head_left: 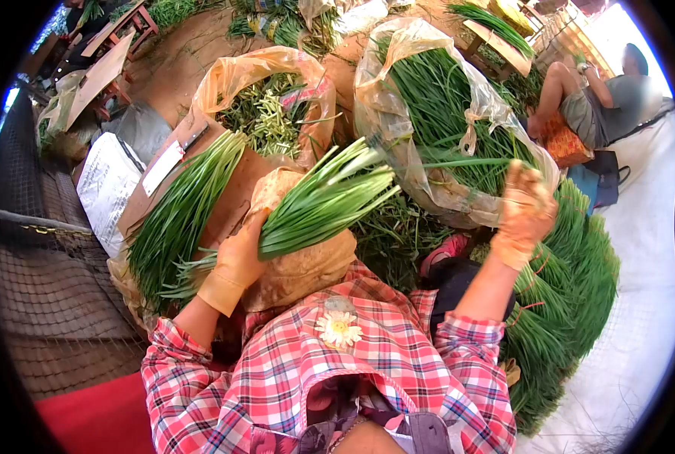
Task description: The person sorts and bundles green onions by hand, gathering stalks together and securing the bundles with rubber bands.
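Observation:
My left hand (240,256), in a thin tan glove, is wrapped round a bunch of garlic chives (322,200), its pale cut ends pointing up and right. My right hand (526,208), gloved too, is raised at the right with fingers closed on a long chive leaf (466,162) stretching leftward. Beneath that leaf stands a clear plastic bag (386,113) filled with green chive leaves (443,91). Another pile of chives (190,219) lies on a brown board (144,200) left of my left hand.
An orange-tinted plastic bag (318,113) holds short pale trimmings (265,121). Tied chive bundles (564,303) are heaped at my right on a white sheet (617,378). A seated person (617,102) is at the far right. Dark netting (57,303) lies at the left.

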A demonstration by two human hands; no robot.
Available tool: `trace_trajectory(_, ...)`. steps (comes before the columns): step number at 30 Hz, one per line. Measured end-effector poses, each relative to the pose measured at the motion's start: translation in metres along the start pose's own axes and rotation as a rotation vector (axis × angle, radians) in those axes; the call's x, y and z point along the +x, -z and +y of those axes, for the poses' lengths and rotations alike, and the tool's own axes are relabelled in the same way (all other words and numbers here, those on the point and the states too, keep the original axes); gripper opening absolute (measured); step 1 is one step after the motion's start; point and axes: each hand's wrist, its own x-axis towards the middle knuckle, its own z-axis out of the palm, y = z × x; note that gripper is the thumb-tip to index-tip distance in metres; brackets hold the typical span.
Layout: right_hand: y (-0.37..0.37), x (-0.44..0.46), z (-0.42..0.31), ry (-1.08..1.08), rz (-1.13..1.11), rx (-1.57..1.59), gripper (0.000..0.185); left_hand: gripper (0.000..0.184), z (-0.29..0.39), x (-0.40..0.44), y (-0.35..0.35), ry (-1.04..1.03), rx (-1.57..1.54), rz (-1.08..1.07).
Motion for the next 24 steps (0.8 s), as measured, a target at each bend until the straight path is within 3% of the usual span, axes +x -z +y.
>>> trace_trajectory(2,0.013,0.003,-0.031,0.165,0.016,-0.115,0.017,0.069,-0.009,-0.005,-0.006,0.012,-0.036,0.03)
trace_trajectory(4,0.004,-0.011,-0.024,0.242,0.181,-0.507,0.015,0.07,-0.02,-0.007,-0.011,0.052,-0.066,0.116)
trace_trajectory(5,-0.03,-0.027,-0.005,0.107,0.146,-1.36,0.014,0.07,-0.023,-0.008,-0.01,0.057,-0.06,0.129)
trace_trajectory(6,-0.015,-0.042,0.013,-0.205,0.052,-0.913,0.013,0.071,-0.027,-0.01,-0.007,0.046,-0.038,0.177)
trace_trajectory(8,0.036,-0.093,0.065,-0.444,-0.795,-1.878,0.017,0.071,-0.034,-0.016,0.0,0.049,-0.013,0.238)
trace_trajectory(9,0.041,-0.115,0.088,-0.996,-1.433,-2.009,0.023,0.073,-0.037,-0.019,0.005,0.072,0.059,0.234)
trace_trajectory(11,0.018,-0.109,0.097,-1.121,-1.385,-1.942,0.032,0.075,-0.043,-0.015,0.021,0.106,0.135,0.261)
trace_trajectory(12,0.027,-0.099,0.099,-0.572,-1.164,-1.759,0.036,0.076,-0.041,-0.018,0.028,0.077,0.199,0.262)
trace_trajectory(13,-0.008,-0.083,0.102,-0.607,-0.686,-1.341,0.03,0.078,-0.04,-0.022,0.033,0.039,0.266,0.245)
trace_trajectory(14,-0.067,-0.061,0.097,-0.84,-0.374,-1.279,0.019,0.081,-0.037,-0.022,0.036,0.03,0.301,0.228)
trace_trajectory(17,-0.118,-0.035,0.131,-0.496,-0.408,-1.224,0.027,0.083,-0.027,-0.014,0.039,-0.006,0.396,0.129)
trace_trajectory(18,-0.127,-0.029,0.143,-0.379,-0.557,-1.459,0.04,0.085,-0.025,-0.012,0.036,-0.03,0.377,0.147)
trace_trajectory(19,-0.132,-0.025,0.157,-0.45,-0.617,-1.548,0.058,0.085,-0.024,-0.01,0.034,-0.035,0.368,0.148)
trace_trajectory(20,-0.123,-0.024,0.178,-0.287,-0.701,-1.699,0.064,0.084,-0.022,-0.008,0.033,-0.066,0.376,0.147)
trace_trajectory(23,-0.115,-0.027,0.204,-0.563,-0.654,-1.733,0.071,0.08,-0.024,-0.002,0.025,-0.112,0.411,0.156)
trace_trajectory(24,-0.115,-0.032,0.206,-0.494,-0.633,-1.745,0.062,0.079,-0.026,-0.001,0.021,-0.133,0.412,0.176)
